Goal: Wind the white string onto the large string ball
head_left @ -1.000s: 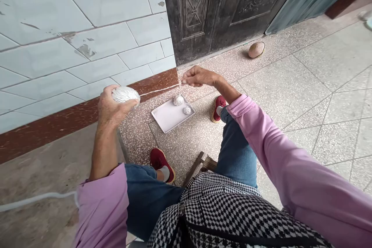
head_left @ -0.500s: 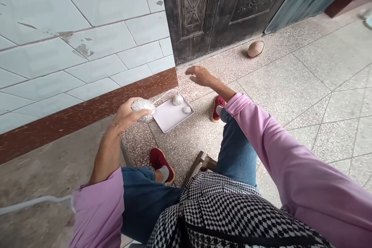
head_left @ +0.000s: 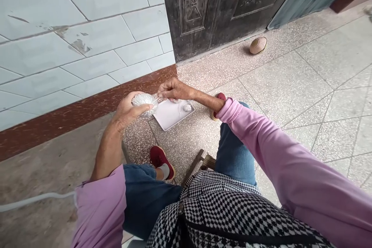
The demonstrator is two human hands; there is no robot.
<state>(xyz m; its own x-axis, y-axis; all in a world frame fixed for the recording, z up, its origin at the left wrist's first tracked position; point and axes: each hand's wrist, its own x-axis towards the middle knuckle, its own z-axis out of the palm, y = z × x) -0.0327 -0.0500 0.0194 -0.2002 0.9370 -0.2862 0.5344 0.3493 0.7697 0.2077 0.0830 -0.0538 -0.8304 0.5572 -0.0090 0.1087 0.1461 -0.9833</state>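
My left hand (head_left: 128,110) is wrapped round a ball of white string (head_left: 143,103), held up off the floor with the thumb across its near side. Close to the ball's right side is my right hand (head_left: 175,90), its fingers pinched together on a thin white strand (head_left: 157,100) that runs to the ball. Beneath and beyond the hands, a shallow pale tray (head_left: 167,118) lies on the floor. A small white ball (head_left: 187,107) sits at the tray's right end. My right hand covers the tray's far part.
A tiled wall (head_left: 87,46) with a brown skirting (head_left: 95,100) rises at the left. Ahead stands a dark carved door (head_left: 215,4). A round pinkish object (head_left: 258,45) lies by the door. My red shoes (head_left: 159,159) flank the tray, and a wooden stool (head_left: 200,161) is beneath me.
My right hand has come left and down from beyond the tray to the string ball, and its fingers have closed on the strand. The left hand keeps its hold on the ball.
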